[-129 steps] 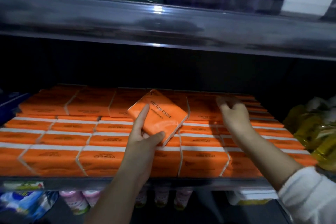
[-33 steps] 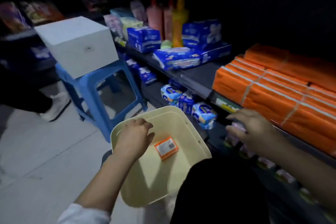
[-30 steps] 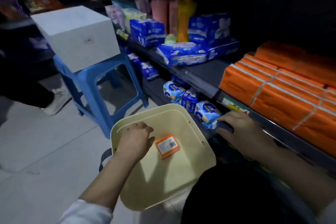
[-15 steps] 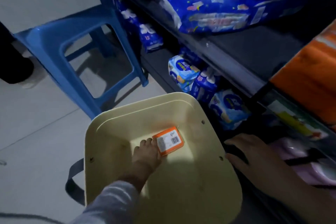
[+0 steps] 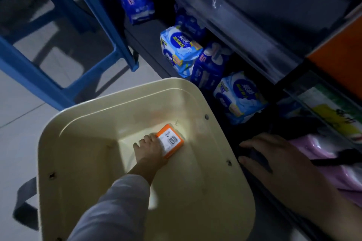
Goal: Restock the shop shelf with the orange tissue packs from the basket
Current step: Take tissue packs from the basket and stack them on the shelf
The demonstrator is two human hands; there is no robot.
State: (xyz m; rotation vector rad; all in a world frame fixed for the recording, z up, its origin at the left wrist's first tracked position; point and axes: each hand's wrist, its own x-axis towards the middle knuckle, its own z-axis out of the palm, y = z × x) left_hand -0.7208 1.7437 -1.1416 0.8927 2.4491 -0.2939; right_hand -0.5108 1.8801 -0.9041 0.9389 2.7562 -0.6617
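Note:
A single orange tissue pack (image 5: 173, 139) with a white barcode label lies on the bottom of the cream basket (image 5: 125, 101). My left hand (image 5: 149, 147) reaches down into the basket, and its curled fingers grip the pack's left edge. My right hand (image 5: 274, 159) rests outside the basket's right rim with its fingers straight and spread, lying on something dark. At the upper right, a stack of orange tissue packs (image 5: 341, 58) shows on the shop shelf (image 5: 244, 27).
A blue plastic stool (image 5: 58, 76) stands on the tiled floor just behind the basket. Blue and white packs (image 5: 180, 49) fill the lower shelf to the right. Pink packs (image 5: 323, 154) lie beyond my right hand. A grey strap (image 5: 23, 207) hangs off the basket's left side.
I turned from the shelf down to the basket. My left hand went down to the pack and now grips its edge. My right hand settled by the basket's right rim.

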